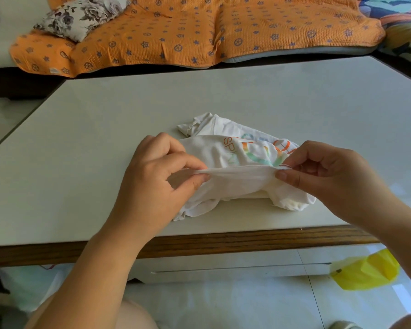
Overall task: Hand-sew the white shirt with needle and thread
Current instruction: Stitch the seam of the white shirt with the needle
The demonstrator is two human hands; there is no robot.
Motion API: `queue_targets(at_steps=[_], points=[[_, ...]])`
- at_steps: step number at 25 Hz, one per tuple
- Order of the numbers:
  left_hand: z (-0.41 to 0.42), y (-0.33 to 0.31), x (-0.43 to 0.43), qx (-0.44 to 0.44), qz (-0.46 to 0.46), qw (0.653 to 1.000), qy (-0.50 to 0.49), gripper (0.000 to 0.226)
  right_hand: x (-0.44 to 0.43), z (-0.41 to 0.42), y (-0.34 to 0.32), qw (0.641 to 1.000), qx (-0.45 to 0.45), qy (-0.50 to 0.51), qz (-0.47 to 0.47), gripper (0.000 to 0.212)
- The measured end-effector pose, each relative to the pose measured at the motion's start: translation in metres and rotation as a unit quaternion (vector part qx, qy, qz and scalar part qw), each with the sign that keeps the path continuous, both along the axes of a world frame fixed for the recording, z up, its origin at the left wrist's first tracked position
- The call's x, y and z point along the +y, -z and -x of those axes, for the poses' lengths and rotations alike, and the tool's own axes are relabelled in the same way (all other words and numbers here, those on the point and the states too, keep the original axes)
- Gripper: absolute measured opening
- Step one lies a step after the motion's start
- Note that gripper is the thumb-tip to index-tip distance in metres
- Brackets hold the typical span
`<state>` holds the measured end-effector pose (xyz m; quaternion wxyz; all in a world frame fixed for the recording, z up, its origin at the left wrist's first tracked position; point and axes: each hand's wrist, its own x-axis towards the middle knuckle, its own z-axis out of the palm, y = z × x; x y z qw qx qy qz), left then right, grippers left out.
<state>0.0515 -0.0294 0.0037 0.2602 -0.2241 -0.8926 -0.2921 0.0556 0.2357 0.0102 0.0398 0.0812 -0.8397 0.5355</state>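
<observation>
A crumpled white shirt (226, 157) with an orange and green print lies near the front edge of the pale table (152, 110). My left hand (159, 172) pinches one end of a folded hem between thumb and forefinger. The other end of that hem is pinched by my right hand (328, 172), so the edge is stretched taut between both hands. A short bit of red thread (285, 165) shows at my right fingertips. No needle is visible.
The table has a dark wooden front edge (223, 243) and a white drawer front below. A yellow plastic bag (365, 271) lies on the floor at lower right. An orange patterned sofa cover (199, 32) and a floral cushion (81, 15) sit behind the table.
</observation>
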Motion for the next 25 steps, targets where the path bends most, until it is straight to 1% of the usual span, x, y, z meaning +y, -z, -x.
queue_targets(at_steps=[3,7,10,12,14,17,18,20,22,25], points=[[-0.004,-0.002,0.000,-0.010,-0.044,0.999,0.025,0.012,0.000,0.000,0.000,1.000,0.003,0.005,0.002,0.023],[-0.005,-0.004,0.002,-0.016,-0.047,0.999,0.020,0.004,0.002,0.001,0.001,1.000,0.004,0.005,0.002,0.025],[-0.001,-0.001,0.001,-0.063,-0.049,0.997,-0.007,0.011,0.000,0.001,0.003,1.000,0.001,0.000,0.010,0.018],[0.001,0.004,0.001,-0.078,-0.024,0.997,-0.019,0.016,-0.002,0.000,0.003,1.000,0.004,-0.006,0.002,0.015],[0.001,0.005,0.008,-0.051,0.011,0.998,-0.015,0.017,-0.005,-0.001,0.003,1.000,0.011,-0.013,-0.011,0.015],[-0.001,0.004,0.033,-0.013,0.039,0.999,0.014,0.033,-0.007,-0.002,0.002,1.000,0.016,-0.016,-0.008,0.016],[-0.003,0.004,0.043,-0.001,0.044,0.999,0.024,0.034,-0.007,-0.002,0.002,1.000,0.017,-0.020,-0.009,0.016],[-0.005,0.006,0.057,0.012,0.053,0.998,0.021,0.029,-0.006,-0.003,0.002,0.999,0.021,-0.025,-0.015,0.017],[-0.007,0.004,0.062,0.030,0.065,0.997,-0.016,0.024,-0.005,-0.003,0.002,0.999,0.025,-0.027,-0.017,0.016],[-0.015,-0.003,0.064,0.062,0.093,0.993,-0.045,0.024,-0.005,-0.003,0.003,0.999,0.031,-0.023,-0.023,0.013]])
